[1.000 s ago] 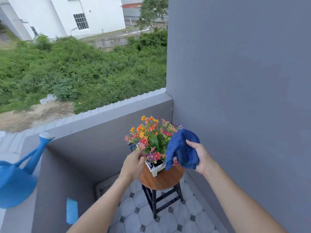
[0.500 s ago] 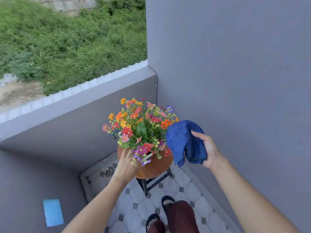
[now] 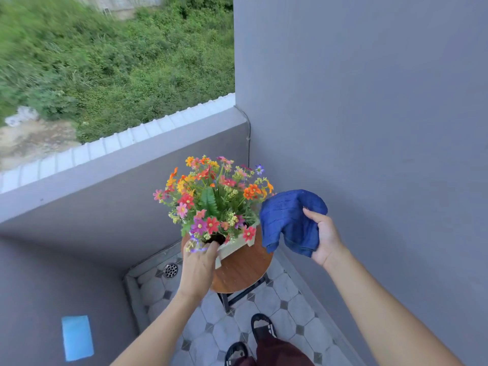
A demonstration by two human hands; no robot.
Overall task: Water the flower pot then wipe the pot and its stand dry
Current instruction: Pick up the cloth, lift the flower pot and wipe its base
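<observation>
Gripping the near-left corner of the white flower pot (image 3: 235,247), the person's left hand (image 3: 198,268) steadied it on the round wooden stand (image 3: 244,273). Just right of the blooms, the right hand (image 3: 325,237) clutched a bunched blue cloth (image 3: 289,220), held off the pot.

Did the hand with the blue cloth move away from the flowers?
Yes, a little. The right hand holding the blue cloth was over the stool and touching the flowers; now it sits just beside them, nearer the wall.
</observation>
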